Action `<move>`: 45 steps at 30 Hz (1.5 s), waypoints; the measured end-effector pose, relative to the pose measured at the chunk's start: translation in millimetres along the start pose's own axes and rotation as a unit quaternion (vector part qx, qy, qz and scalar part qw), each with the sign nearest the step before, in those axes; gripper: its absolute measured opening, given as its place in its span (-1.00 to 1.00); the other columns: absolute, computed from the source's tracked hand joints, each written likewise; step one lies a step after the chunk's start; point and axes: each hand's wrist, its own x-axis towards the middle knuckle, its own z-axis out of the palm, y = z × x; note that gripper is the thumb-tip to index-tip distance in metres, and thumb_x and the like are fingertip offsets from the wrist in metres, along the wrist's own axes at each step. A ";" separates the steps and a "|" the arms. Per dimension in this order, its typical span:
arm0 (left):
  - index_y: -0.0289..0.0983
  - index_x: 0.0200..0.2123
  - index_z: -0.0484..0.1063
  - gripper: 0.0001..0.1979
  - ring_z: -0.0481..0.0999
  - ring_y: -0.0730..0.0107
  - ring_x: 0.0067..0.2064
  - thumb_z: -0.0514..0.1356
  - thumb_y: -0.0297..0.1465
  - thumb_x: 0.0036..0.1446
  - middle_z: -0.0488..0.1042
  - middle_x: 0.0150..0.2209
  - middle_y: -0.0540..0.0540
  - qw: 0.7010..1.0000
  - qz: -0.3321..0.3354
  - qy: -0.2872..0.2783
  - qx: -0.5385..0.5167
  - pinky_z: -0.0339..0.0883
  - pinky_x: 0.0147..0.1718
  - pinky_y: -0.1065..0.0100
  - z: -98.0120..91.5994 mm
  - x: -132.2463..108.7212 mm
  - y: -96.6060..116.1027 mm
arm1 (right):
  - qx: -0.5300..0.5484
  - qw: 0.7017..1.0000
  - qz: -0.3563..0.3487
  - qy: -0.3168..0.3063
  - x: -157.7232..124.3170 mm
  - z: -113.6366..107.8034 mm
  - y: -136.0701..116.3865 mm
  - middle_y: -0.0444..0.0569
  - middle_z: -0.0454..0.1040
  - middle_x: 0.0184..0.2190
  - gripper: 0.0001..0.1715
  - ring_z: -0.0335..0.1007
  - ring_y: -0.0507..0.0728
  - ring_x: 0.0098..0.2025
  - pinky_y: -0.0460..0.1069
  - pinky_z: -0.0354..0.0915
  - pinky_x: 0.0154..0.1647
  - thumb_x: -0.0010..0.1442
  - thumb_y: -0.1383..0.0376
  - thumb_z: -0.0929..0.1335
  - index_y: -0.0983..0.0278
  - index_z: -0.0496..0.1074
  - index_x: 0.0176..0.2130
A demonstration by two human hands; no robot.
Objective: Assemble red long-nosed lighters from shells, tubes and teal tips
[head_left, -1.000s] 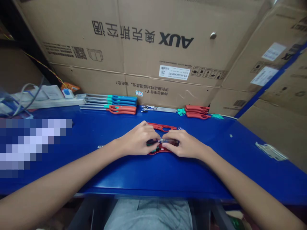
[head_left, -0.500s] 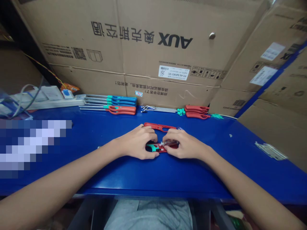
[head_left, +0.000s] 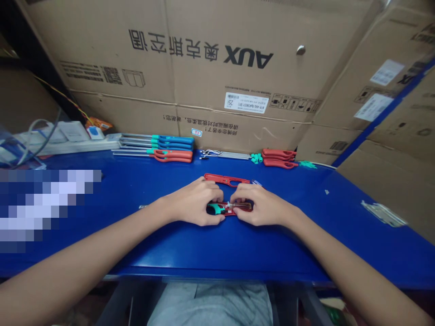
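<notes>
My left hand (head_left: 200,201) curls its fingers and thumb around the left part of a red lighter housing half (head_left: 232,213) on the table. A green trigger (head_left: 215,208) sits in that half, with a small black part and white wire beside it. My right hand (head_left: 260,203) pinches a clear, tube-like fuel tank (head_left: 240,205) with a whitish valve end, lying along the same half. Fingers hide part of both pieces. Just behind my hands lies a second red housing half (head_left: 227,180), open side up.
Assembled blue lighters (head_left: 175,142) and a red lighter (head_left: 173,156) lie at the back left. Metal rods with wires (head_left: 227,155), green caps (head_left: 256,158), red housings (head_left: 279,158) and green triggers (head_left: 307,165) line the cardboard wall. Flat metal strips (head_left: 384,213) lie at right.
The clear fuel tank has tipped down flatter into the housing half under my right hand. My left hand has stayed almost still.
</notes>
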 end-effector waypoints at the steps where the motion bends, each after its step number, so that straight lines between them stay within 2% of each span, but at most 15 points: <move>1: -0.28 -0.31 0.45 -0.72 0.47 0.27 -0.28 0.22 -0.18 0.03 0.48 -0.35 -0.07 1.000 -0.001 0.000 -0.002 0.20 -0.23 0.29 0.1 0.0 -0.1 | 0.000 1.000 -0.001 0.002 -0.2 -0.2 -0.2 -0.06 0.39 -0.37 -0.83 0.32 0.07 -0.33 -0.04 0.20 -0.25 0.08 0.36 0.34 0.30 0.47 -0.26; 22: -0.28 -0.33 0.41 -0.74 0.43 0.32 -0.32 0.22 -0.19 0.02 0.45 -0.36 -0.04 1.000 0.010 0.019 -0.021 0.21 -0.20 0.29 0.2 -0.4 -0.2 | 0.022 1.000 -0.015 0.003 0.3 -4.2 -2.5 -0.06 0.46 -0.36 -0.88 0.35 0.06 -0.35 -0.04 0.21 -0.27 0.08 0.39 0.35 0.30 0.48 -0.30; 33: -0.28 -0.32 0.42 -0.75 0.45 0.31 -0.32 0.21 -0.21 0.02 0.47 -0.34 -0.06 0.999 0.014 0.023 -0.031 0.22 -0.23 0.29 0.5 -0.4 -0.3 | 0.037 0.999 -0.038 0.010 0.2 -3.5 -1.4 -0.08 0.44 -0.39 -0.88 0.32 0.04 -0.38 -0.06 0.21 -0.30 0.01 0.44 0.36 0.29 0.45 -0.35; 40: -0.28 -0.25 0.45 -0.73 0.48 0.24 -0.24 0.21 -0.23 0.04 0.50 -0.31 -0.09 0.999 0.003 0.000 -0.035 0.22 -0.15 0.24 -1.6 0.1 1.5 | 0.029 0.999 -0.026 0.002 0.7 -2.8 -1.7 -0.09 0.45 -0.41 -0.90 0.33 0.04 -0.40 -0.06 0.22 -0.29 0.01 0.42 0.37 0.30 0.45 -0.36; 45: -0.28 -0.25 0.44 -0.75 0.47 0.25 -0.22 0.22 -0.25 0.04 0.49 -0.30 -0.08 0.999 0.007 0.006 -0.040 0.23 -0.10 0.23 -0.9 -1.0 1.7 | 0.026 0.999 -0.025 -0.005 0.9 -3.3 -2.3 -0.07 0.46 -0.41 -0.89 0.34 0.05 -0.38 -0.06 0.23 -0.28 0.01 0.42 0.36 0.30 0.47 -0.36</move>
